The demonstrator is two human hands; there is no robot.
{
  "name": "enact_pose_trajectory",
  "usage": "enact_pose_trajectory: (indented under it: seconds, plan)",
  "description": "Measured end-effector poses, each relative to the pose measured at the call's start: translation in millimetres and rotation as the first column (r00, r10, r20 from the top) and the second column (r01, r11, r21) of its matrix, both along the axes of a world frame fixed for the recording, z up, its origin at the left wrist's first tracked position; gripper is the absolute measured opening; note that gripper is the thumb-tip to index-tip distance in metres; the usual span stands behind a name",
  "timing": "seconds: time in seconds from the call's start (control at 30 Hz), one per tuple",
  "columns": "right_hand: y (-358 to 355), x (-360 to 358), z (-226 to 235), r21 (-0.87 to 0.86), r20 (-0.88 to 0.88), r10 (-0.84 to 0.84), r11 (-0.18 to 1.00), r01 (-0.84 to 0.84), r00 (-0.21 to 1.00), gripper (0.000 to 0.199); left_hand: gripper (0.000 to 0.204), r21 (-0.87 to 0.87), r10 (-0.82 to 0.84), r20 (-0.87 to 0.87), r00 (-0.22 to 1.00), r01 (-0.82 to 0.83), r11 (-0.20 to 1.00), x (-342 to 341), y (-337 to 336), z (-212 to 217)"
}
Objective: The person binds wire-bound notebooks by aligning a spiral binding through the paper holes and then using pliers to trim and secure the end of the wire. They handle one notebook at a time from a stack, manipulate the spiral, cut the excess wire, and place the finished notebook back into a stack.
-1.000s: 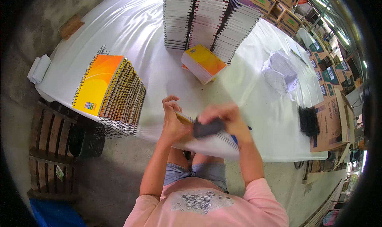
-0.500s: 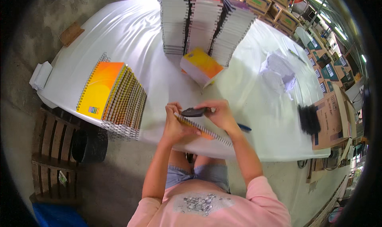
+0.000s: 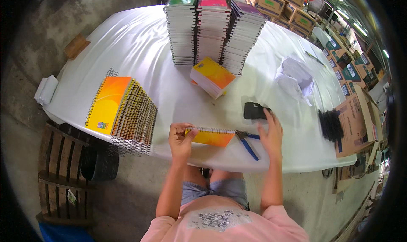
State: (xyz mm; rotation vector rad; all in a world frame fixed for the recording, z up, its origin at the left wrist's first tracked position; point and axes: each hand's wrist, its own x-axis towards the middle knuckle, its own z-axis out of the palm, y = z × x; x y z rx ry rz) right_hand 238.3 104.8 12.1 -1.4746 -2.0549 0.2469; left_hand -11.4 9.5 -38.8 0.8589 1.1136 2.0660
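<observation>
My left hand (image 3: 180,139) pinches the left end of the wire coil on a yellow-and-orange spiral notebook (image 3: 212,138), its coil along the far edge. Just off the notebook's right end lie pliers with blue handles (image 3: 248,148), their jaws by the coil's end. My right hand (image 3: 271,131) has its fingers apart, fingertips at the edge of a flat black object (image 3: 255,110) lying on the table; its exact kind I cannot make out. Farther off, more yellow-and-orange books (image 3: 213,77) lie in a small pile.
At left stands a stack of spiral notebooks (image 3: 108,106). Tall book stacks (image 3: 212,30) rise at the back of the white-covered table (image 3: 169,102). Crumpled white plastic (image 3: 295,79) lies at right, near black coils (image 3: 330,125) and a cardboard box (image 3: 354,123). A black bin (image 3: 99,162) stands below.
My right hand has moved right and put the black object on the table, loosening its fingers. The notebook now lies flatter with its coil level, and the pliers show fully.
</observation>
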Motion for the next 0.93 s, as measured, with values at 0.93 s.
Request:
enact_pose_trajectory:
  seconds: [0.93]
  plan:
    - [-115,-73,48,-0.314,-0.633,0.345,0.704,-0.637,0.693,0.042,0.057,0.26,0.424,-0.652,0.629,-0.34,0.904,18,-23,37]
